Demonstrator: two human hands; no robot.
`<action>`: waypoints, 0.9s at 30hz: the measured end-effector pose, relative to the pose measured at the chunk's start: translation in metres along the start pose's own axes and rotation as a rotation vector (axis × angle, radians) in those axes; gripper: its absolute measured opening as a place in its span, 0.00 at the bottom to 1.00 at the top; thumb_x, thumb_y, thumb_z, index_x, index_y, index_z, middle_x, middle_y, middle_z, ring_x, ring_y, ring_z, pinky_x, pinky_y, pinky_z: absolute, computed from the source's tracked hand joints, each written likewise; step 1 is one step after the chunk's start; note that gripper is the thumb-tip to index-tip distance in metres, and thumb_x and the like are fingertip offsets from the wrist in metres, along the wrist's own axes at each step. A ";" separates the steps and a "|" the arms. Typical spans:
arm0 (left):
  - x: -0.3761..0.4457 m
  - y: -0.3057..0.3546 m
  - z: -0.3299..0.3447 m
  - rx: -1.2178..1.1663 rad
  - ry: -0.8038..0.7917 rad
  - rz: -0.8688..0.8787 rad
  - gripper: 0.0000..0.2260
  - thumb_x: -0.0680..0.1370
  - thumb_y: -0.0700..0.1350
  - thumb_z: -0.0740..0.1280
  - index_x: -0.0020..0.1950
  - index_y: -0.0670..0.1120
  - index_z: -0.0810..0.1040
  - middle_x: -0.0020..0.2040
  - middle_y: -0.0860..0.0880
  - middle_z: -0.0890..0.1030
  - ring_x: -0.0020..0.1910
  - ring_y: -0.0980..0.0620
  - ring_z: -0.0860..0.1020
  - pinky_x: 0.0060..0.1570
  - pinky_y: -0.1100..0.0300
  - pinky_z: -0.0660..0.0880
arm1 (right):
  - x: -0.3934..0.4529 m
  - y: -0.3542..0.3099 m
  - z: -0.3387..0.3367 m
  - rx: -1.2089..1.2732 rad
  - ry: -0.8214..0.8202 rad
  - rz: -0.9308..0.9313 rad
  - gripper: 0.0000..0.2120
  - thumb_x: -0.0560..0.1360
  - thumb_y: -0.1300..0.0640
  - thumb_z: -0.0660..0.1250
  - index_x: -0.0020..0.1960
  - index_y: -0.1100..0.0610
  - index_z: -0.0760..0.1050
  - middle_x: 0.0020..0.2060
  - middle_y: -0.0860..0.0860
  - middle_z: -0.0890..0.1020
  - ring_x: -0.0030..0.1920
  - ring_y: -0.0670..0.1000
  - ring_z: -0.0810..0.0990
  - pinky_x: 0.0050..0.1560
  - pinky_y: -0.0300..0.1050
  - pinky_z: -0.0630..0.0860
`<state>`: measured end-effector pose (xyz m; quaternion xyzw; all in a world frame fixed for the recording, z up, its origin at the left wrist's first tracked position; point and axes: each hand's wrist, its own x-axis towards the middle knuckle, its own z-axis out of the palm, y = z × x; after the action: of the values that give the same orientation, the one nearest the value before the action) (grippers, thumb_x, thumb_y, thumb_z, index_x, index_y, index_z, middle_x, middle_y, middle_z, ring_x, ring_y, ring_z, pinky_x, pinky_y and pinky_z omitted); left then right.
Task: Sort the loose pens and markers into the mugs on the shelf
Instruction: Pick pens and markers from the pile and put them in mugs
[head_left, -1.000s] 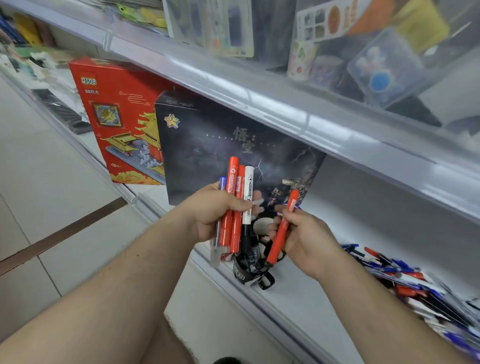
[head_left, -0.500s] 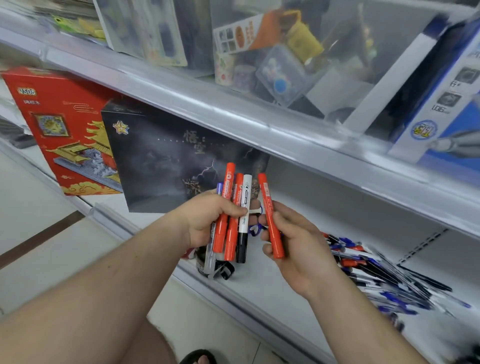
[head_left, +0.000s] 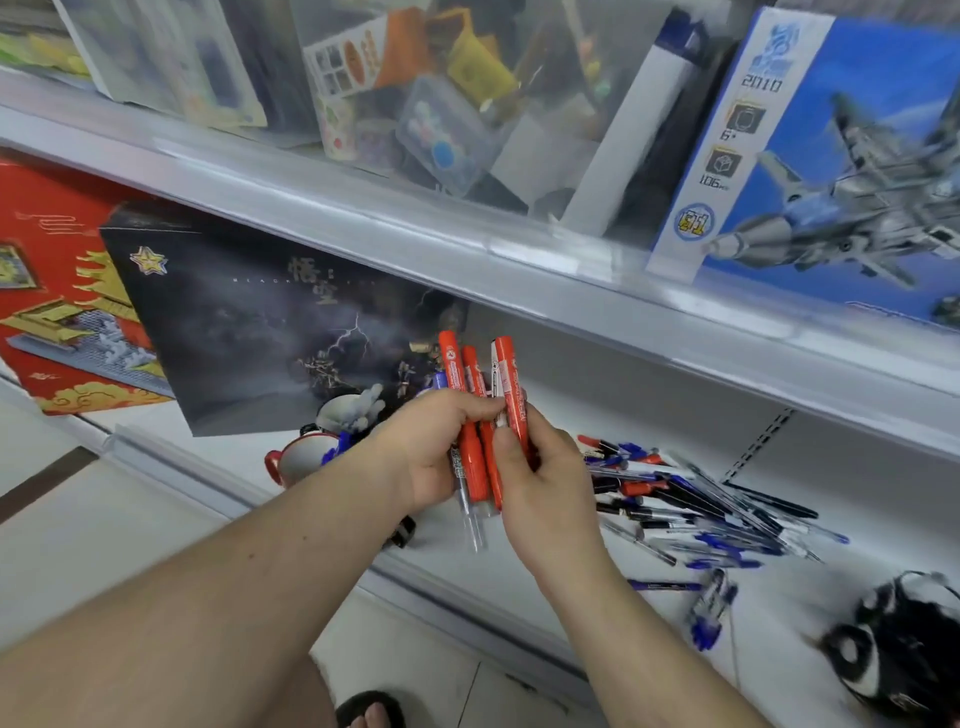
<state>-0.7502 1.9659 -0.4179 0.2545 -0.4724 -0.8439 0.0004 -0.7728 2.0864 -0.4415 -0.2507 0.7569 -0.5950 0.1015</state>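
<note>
At the upper right of the frame a blue cardboard box with a grey jet fighter printed on it (head_left: 841, 156) carries the readable figures "2010", "6+" and "106", and a round blue badge whose text is too blurred to read. In the middle left, a black cardboard box with a gold star and lightning artwork (head_left: 249, 322) shows two pale Chinese characters; beside it at the far left stands a red cardboard box with a golden palace picture (head_left: 57, 291), its writing out of view.

At the centre, the left hand (head_left: 431, 452) has its fingers curled closed around a bundle of red plastic markers (head_left: 475, 462), a white-barrelled one and a clear pen among them; their printed labels are too small to read. The right hand (head_left: 545, 483) pinches one more red marker (head_left: 511, 384) between thumb and fingers, pressed against the bundle.

Just left of the hands sits a red-handled grey ceramic mug (head_left: 298, 460) on the white lower shelf (head_left: 519, 577). A loose heap of blue, red and black pens (head_left: 696, 509) lies on the shelf to the right of the hands
</note>
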 end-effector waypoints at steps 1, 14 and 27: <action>0.002 -0.003 0.006 -0.005 -0.002 -0.004 0.07 0.79 0.39 0.63 0.46 0.43 0.81 0.38 0.44 0.83 0.36 0.47 0.83 0.39 0.55 0.80 | -0.002 -0.002 -0.007 -0.089 -0.028 0.002 0.14 0.80 0.50 0.62 0.64 0.40 0.74 0.52 0.50 0.77 0.47 0.33 0.76 0.47 0.27 0.72; 0.019 -0.049 0.121 0.123 -0.216 -0.102 0.05 0.80 0.45 0.66 0.51 0.44 0.78 0.40 0.43 0.83 0.33 0.47 0.82 0.33 0.53 0.80 | -0.027 -0.014 -0.134 -0.047 -0.024 0.391 0.10 0.74 0.61 0.73 0.55 0.59 0.78 0.36 0.50 0.81 0.33 0.49 0.79 0.29 0.40 0.72; 0.009 -0.093 0.207 0.290 -0.469 -0.178 0.14 0.72 0.49 0.73 0.54 0.45 0.79 0.50 0.39 0.84 0.47 0.40 0.80 0.56 0.41 0.77 | -0.101 -0.025 -0.252 -0.001 0.118 0.607 0.06 0.81 0.60 0.64 0.57 0.58 0.71 0.39 0.56 0.79 0.30 0.50 0.72 0.31 0.43 0.67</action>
<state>-0.8251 2.1796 -0.4081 0.0905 -0.5512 -0.8000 -0.2192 -0.7941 2.3463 -0.3640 0.0217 0.8020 -0.5508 0.2302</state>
